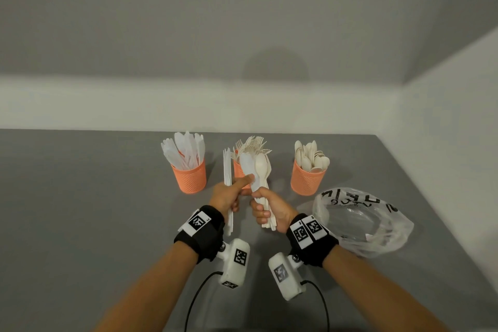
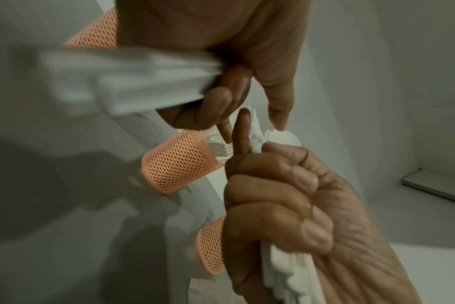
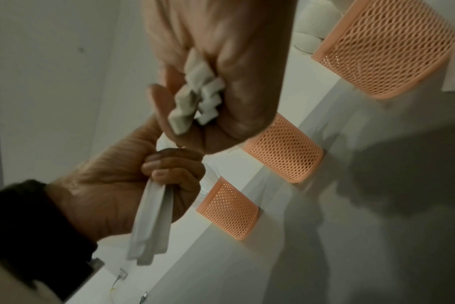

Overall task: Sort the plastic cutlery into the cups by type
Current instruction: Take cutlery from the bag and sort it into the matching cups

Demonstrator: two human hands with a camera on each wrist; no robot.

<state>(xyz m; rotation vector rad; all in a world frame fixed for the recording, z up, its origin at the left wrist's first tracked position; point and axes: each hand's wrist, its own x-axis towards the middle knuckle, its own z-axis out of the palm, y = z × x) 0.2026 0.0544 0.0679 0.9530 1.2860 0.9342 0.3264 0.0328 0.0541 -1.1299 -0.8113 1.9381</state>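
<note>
Two bare forearms. Black wrist straps point(image 1: 200, 233), white fiducial tags point(image 1: 307, 230). White camera pods point(image 1: 235, 264) at 6 o'clock, screw-mounted, black cables point(image 1: 196, 302) trailing.

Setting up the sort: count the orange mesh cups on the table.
3, in a row: left cup holds knives, middle cup forks, partly hidden behind the hands, right cup spoons.

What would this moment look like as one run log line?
left hand: grips knife stack, thumb on knife in right bundle | right hand: grips mixed bundle | three orange cups: knives, forks, spoons | sorting unfinished
</note>
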